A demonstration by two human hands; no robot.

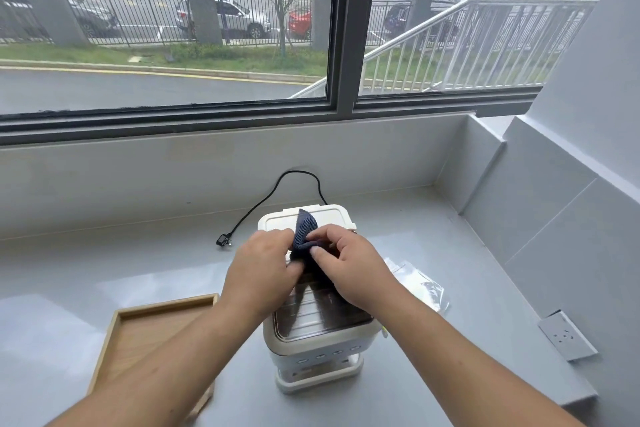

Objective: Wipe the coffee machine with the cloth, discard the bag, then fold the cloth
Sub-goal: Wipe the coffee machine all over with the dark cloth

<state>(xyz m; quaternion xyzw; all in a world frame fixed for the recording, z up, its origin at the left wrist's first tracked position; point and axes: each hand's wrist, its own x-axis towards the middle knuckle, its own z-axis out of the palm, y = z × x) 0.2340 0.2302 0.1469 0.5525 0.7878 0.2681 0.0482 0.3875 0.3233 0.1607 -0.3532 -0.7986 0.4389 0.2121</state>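
A cream-white coffee machine [320, 340] stands on the grey counter in front of me, with a metal grille on top and a row of buttons on its front. Both hands hover over its top. My left hand [261, 270] and my right hand [349, 265] pinch a dark blue cloth [304, 230] between them, and one corner of the cloth sticks up. A clear plastic bag [420, 282] lies flat on the counter to the right of the machine, partly hidden by my right forearm.
A shallow wooden tray [124, 333] sits at the left front. The machine's black cord and plug [224, 240] trail across the counter to the left rear. A wall socket plate [566, 336] is at the right. A low grey wall and a window close off the back.
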